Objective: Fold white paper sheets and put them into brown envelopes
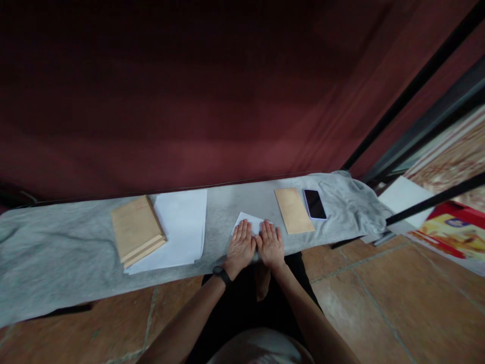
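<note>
A small white folded paper (pixel 250 220) lies on the grey cloth near its front edge. My left hand (pixel 241 246) rests flat on the left part of this paper, its fingers stretched forward. Beside it, my right hand (pixel 270 244) presses flat on the paper's right end, and the two thumbs meet or nearly meet. Both palms face down and grasp nothing. Just right of my right hand lies a single brown envelope (pixel 294 210). How much paper is under the hands is hidden.
Large white sheets (pixel 182 227) lie to the left, partly under a stack of brown envelopes (pixel 137 227). A phone (pixel 314 204) is right of the single envelope. The grey cloth (pixel 56 253) covers a narrow surface against a dark red wall (pixel 170 126). A red box (pixel 458 230) stands far right.
</note>
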A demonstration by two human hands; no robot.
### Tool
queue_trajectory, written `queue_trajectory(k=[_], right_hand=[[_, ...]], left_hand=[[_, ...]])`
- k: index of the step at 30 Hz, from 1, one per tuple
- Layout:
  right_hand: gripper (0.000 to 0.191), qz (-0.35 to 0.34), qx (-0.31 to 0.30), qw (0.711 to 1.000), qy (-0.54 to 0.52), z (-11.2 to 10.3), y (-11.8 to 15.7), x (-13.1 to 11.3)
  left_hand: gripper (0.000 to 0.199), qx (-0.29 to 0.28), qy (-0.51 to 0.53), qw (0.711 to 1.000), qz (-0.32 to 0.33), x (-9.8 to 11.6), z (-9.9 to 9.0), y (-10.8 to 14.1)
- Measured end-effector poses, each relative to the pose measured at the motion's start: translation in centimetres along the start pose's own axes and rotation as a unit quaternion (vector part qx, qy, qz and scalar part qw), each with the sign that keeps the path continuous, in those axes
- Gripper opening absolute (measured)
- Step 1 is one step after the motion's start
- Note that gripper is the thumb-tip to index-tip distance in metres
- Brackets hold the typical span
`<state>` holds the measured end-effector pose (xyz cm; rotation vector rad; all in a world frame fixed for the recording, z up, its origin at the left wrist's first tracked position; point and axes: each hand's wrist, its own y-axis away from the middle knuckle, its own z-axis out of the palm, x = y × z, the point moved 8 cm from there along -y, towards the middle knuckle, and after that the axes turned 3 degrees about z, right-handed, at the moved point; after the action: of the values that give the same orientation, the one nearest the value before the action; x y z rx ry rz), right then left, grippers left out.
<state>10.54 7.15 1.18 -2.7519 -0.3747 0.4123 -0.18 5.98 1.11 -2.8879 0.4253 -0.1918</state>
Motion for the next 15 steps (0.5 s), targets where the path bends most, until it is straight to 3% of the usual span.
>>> queue_trajectory(k=[15], right_hand=[[0.058, 0.007, 0.031, 0.999, 0.013, -0.6, 1.2, 1.4]], left_hand=[[0.063, 0.012, -0.006, 0.998, -0.064, -1.4, -0.2, 0.4]])
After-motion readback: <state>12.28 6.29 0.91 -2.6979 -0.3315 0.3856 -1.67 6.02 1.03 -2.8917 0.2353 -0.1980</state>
